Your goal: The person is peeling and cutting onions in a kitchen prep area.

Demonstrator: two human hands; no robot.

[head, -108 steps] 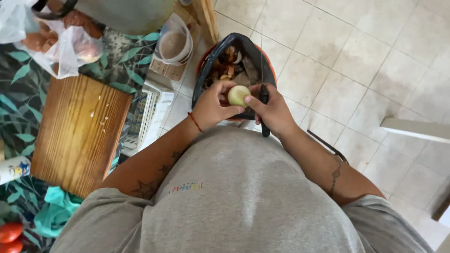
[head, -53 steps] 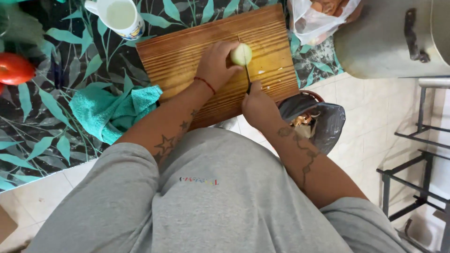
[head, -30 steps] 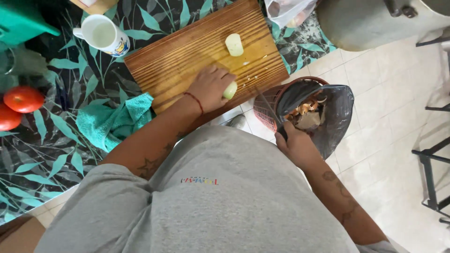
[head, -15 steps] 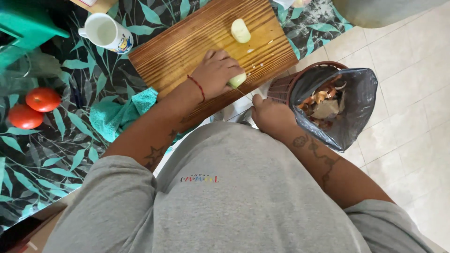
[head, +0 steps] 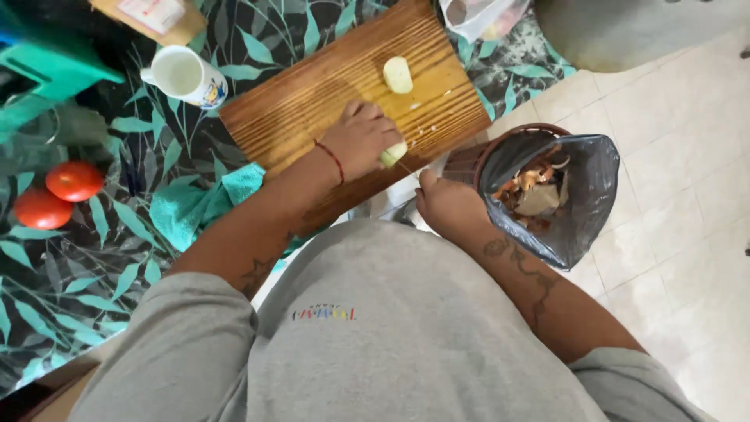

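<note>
Head view: our left hand (head: 361, 142) pins an onion half (head: 393, 154) at the board's (head: 312, 94) near edge; right hand (head: 447, 207), just beside, grips a knife (head: 408, 170).

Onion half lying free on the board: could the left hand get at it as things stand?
Probably yes: the onion half lies bare on the board just beyond the left hand, though that hand now presses another piece.
</note>
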